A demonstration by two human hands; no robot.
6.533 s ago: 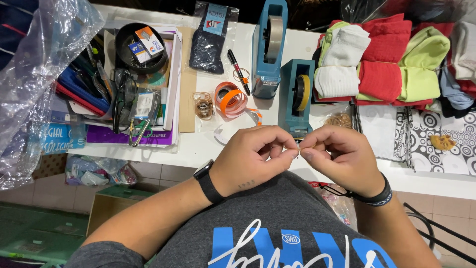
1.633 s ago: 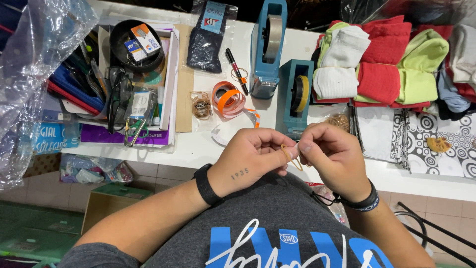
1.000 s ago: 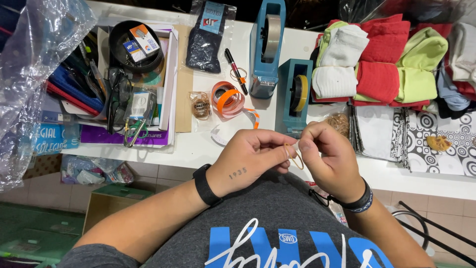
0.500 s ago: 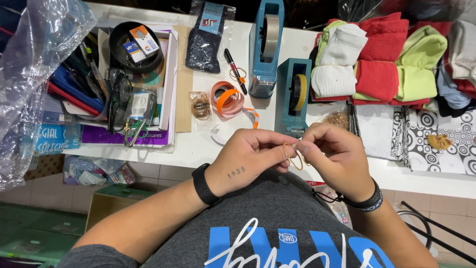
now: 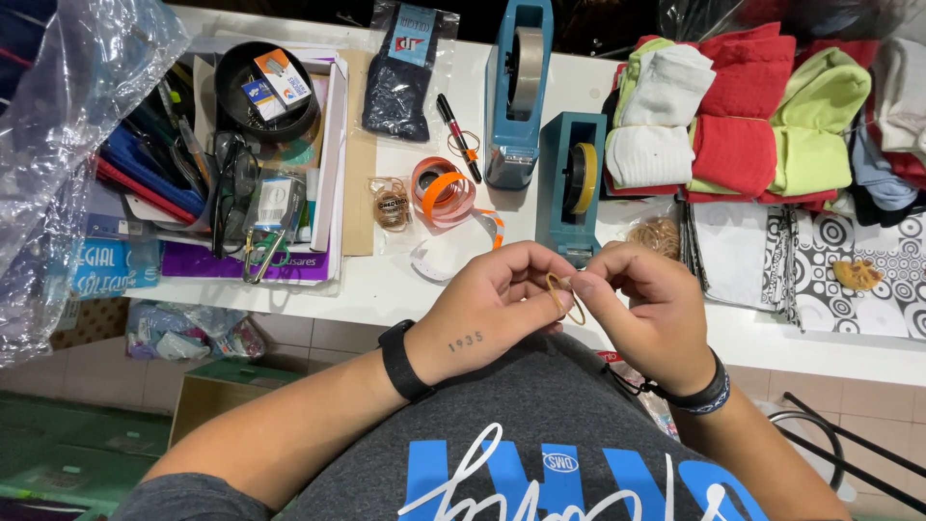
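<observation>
Rubber band (image 5: 567, 297), tan, thin loop, sits betw. the two hands, just above the person's grey shirt (image 5: 540, 434) and at the near edge of the bench (image 5: 386, 280). Left hand (image 5: 492, 309) pinches the band's left side w/ thumb and fingertips curled in; right hand (image 5: 651, 314) pinches its right side, fingers bent over it. Both hands clenched on the band, fingertips nearly touching each other. Black watch (image 5: 403, 359) on left wrist, dark bracelet (image 5: 696, 394) on right.

Just beyond the hands on the bench: small teal tape dispenser (image 5: 571, 183) w/ yellow roll, and a taller blue one (image 5: 519, 92) behind it, close together. Left of those, orange tape roll (image 5: 442, 191) w/ a loose strip trailing, black marker (image 5: 459, 137) lying at an angle, small bag of bands (image 5: 392, 203). Dark socks in a packet (image 5: 401, 72) further back.

Right of dispensers: pile of loose bands (image 5: 658, 233), then folded cloths (image 5: 752, 121) in white, red, green stacked side by side; b/w patterned fabric (image 5: 849, 275) nearer the edge.

Far left: tray of stationery (image 5: 231, 174) w/ black bowl (image 5: 265, 92) on it, clear plastic bag (image 5: 68, 145) hanging over the bench's left end.
</observation>
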